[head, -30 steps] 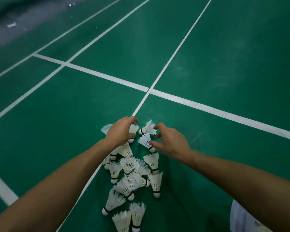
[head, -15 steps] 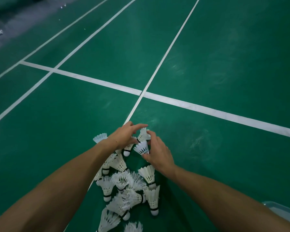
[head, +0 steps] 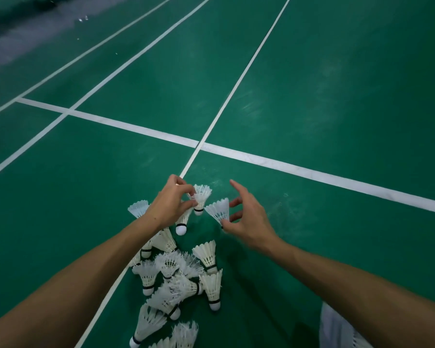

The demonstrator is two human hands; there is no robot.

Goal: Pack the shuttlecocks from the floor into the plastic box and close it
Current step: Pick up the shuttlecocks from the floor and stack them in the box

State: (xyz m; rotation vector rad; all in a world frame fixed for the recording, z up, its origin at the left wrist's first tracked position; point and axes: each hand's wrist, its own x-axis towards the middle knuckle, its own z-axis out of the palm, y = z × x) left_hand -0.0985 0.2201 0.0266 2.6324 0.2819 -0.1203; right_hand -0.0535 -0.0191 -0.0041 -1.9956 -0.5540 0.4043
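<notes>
where white lines (head: 161, 135) cross, green court floor (head: 337, 96)

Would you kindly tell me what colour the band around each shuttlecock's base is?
Black, just above the white cork of each shuttlecock; the head view shows it best.

White shuttlecocks (head: 176, 280), black bands; green floor (head: 337, 96), white lines (head: 312, 169).

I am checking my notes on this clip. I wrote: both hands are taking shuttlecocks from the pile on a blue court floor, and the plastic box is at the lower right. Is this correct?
Not quite: the head view shows the court floor is green, not blue. The rest holds: the left hand and the right hand each pinch a shuttlecock at the far end of the pile, and the plastic box sits at the lower right.
</notes>
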